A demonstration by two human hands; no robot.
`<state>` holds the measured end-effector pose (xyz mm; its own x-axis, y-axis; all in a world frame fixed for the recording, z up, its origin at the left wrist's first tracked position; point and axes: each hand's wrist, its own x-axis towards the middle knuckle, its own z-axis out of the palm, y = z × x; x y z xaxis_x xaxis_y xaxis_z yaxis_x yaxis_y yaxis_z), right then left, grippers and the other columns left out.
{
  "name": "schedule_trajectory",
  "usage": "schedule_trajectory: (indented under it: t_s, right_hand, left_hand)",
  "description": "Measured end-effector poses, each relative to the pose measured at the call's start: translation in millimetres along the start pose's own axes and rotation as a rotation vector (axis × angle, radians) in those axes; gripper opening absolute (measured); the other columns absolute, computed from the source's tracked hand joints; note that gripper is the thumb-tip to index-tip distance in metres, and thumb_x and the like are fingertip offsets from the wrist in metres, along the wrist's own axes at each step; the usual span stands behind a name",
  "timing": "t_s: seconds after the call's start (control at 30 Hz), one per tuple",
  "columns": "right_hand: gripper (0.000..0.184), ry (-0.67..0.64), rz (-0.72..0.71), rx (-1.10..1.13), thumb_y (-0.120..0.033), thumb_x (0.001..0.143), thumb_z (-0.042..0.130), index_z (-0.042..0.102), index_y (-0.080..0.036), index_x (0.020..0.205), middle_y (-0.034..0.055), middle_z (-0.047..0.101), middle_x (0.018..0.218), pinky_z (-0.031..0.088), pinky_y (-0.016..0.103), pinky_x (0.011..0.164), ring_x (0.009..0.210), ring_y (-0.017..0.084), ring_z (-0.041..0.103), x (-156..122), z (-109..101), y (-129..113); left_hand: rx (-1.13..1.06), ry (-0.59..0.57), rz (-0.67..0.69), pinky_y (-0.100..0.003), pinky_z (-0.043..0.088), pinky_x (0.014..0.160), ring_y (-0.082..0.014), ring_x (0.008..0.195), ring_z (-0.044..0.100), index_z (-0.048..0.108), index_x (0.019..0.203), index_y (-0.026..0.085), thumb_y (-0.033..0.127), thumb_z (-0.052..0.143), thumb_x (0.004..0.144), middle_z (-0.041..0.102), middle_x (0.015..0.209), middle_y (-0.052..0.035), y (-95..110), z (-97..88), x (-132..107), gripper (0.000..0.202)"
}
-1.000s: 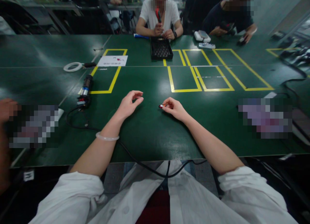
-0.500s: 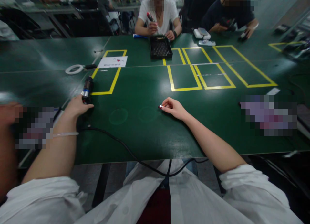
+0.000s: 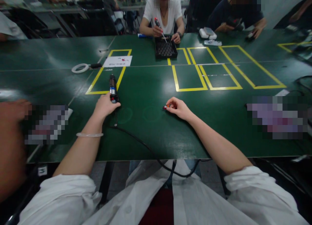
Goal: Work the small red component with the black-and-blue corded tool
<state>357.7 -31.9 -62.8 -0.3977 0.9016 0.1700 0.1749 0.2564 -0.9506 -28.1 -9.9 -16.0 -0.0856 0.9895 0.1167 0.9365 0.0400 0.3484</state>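
Observation:
My left hand (image 3: 104, 105) is wrapped round the lower end of a black cylinder with a blue and silver band (image 3: 112, 88). It looks like a flashlight, and its far end points away from me over the yellow tape. The thumb sticks out to the right; the other fingers are partly hidden. Near the middle of the green table, my right hand (image 3: 179, 108) pinches a small red and silver piece (image 3: 166, 107), too small to name. Between the hands lies bare green tabletop (image 3: 140, 98) with faint ring marks.
A black cable (image 3: 136, 139) runs from near my left hand over the table's front edge. A white printed sheet (image 3: 118, 61) and a coiled white cable (image 3: 80, 68) lie beyond. Opposite, a person holds a screwdriver (image 3: 158, 23) over a black tray (image 3: 166, 56). Another person's arm (image 3: 12, 137) is at left.
My left hand has moved to the right with the black cylinder, closer to my right hand. My right hand keeps its pinch on the small piece. The person opposite has lowered the screwdriver into the tray.

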Motion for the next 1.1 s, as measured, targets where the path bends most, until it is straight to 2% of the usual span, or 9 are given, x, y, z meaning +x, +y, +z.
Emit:
schedule_trajectory:
  t_s: [0.07,0.23,0.33,0.43,0.63,0.8,0.93,1.1]
  right_hand:
    - [0.029,0.004,-0.007,0.026,-0.034,0.075,0.072,0.058,-0.018,0.095,-0.0019,0.059,0.075,0.039,0.024,0.057,0.058,0.009,0.049,0.8,0.4,0.5]
    - [0.028,0.007,-0.001,0.010,-0.035,0.076,0.072,0.061,-0.017,0.095,-0.0016,0.059,0.073,0.039,0.025,0.057,0.058,0.010,0.050,0.3,0.1,1.6]
    - [0.026,0.026,-0.008,0.004,-0.035,0.077,0.071,0.061,-0.017,0.094,-0.0028,0.057,0.068,0.039,0.025,0.057,0.058,0.010,0.050,-0.1,-0.2,2.4]
    - [0.025,0.058,-0.022,0.005,-0.035,0.077,0.071,0.060,-0.018,0.092,-0.0034,0.056,0.068,0.039,0.025,0.058,0.058,0.010,0.049,-0.3,-0.2,1.9]
    - [0.021,0.092,-0.043,-0.071,-0.032,0.078,0.069,0.057,-0.018,0.088,-0.0039,0.055,0.067,0.039,0.025,0.058,0.057,0.010,0.048,-1.6,0.7,-1.9]
    - [0.017,0.060,-0.123,-0.215,-0.026,0.081,0.066,0.058,-0.018,0.094,-0.0020,0.059,0.074,0.041,0.026,0.062,0.060,0.011,0.049,-3.8,3.4,-4.6]
    - [0.011,0.053,-0.215,-0.328,-0.022,0.084,0.064,0.061,-0.018,0.093,0.0018,0.061,0.085,0.043,0.028,0.068,0.069,0.014,0.053,-4.9,3.0,-7.0]
    - [0.008,0.041,-0.246,-0.390,-0.024,0.088,0.064,0.065,-0.018,0.093,0.0028,0.062,0.086,0.045,0.029,0.073,0.076,0.016,0.056,-5.7,0.3,-9.3]
  left_hand:
    - [0.144,-0.046,-0.029,-0.041,0.049,0.090,-0.0308,0.100,0.062,0.058,0.117,0.013,0.040,0.071,0.074,0.062,0.108,-0.0142,33.3,8.9,-9.6,0.053]
    - [0.181,-0.132,0.140,-0.039,0.050,0.091,-0.0316,0.109,0.060,0.051,0.133,0.014,0.044,0.065,0.079,0.059,0.120,-0.0156,112.6,27.5,-31.8,0.063]
    - [0.162,-0.162,0.231,-0.039,0.050,0.092,-0.0320,0.114,0.057,0.045,0.140,0.013,0.042,0.063,0.081,0.056,0.127,-0.0167,144.2,38.7,-41.6,0.068]
    - [0.149,-0.179,0.305,-0.039,0.049,0.092,-0.0315,0.115,0.055,0.041,0.145,0.012,0.040,0.063,0.082,0.055,0.129,-0.0167,165.3,47.8,-50.9,0.071]
    - [0.129,-0.177,0.401,-0.038,0.049,0.092,-0.0301,0.114,0.055,0.037,0.149,0.013,0.034,0.061,0.083,0.054,0.133,-0.0155,182.1,56.1,-67.6,0.073]
    - [0.137,-0.145,0.433,-0.039,0.048,0.094,-0.0297,0.114,0.055,0.038,0.149,0.014,0.034,0.060,0.084,0.054,0.133,-0.0147,180.3,60.4,-72.6,0.071]
    - [0.137,-0.140,0.435,-0.039,0.048,0.094,-0.0300,0.114,0.055,0.037,0.150,0.012,0.035,0.059,0.084,0.055,0.133,-0.0153,178.8,61.8,-72.9,0.073]
    - [0.134,-0.134,0.431,-0.039,0.048,0.094,-0.0300,0.114,0.056,0.038,0.149,0.013,0.036,0.058,0.085,0.055,0.134,-0.0154,178.9,61.5,-72.8,0.071]
